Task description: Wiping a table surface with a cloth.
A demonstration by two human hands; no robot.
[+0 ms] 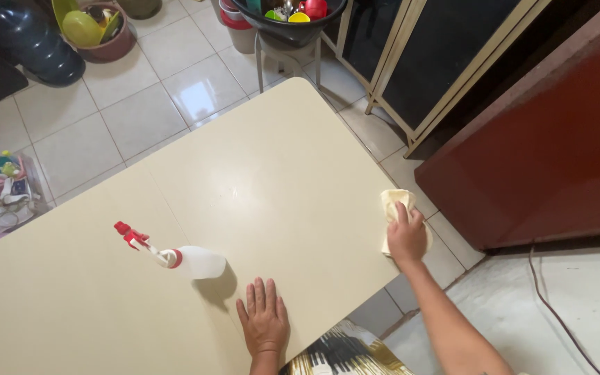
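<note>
Now the right hand (406,238) presses down on a pale yellow cloth (395,207), fingers closed over it, at the tabletop's (279,173) far right edge, about three o'clock. Back at six o'clock, the left hand (264,321) lies flat and empty on the cream surface, fingers spread, holding nothing. Just beside it, toward ten o'clock, a white spray bottle (192,262) stands with its red trigger nozzle (130,234) pointing to nine o'clock, clear of both hands. Beyond the tabletop at twelve o'clock, a dark basin (289,28) holds colourful cups above the tiled floor (133,104).
</note>
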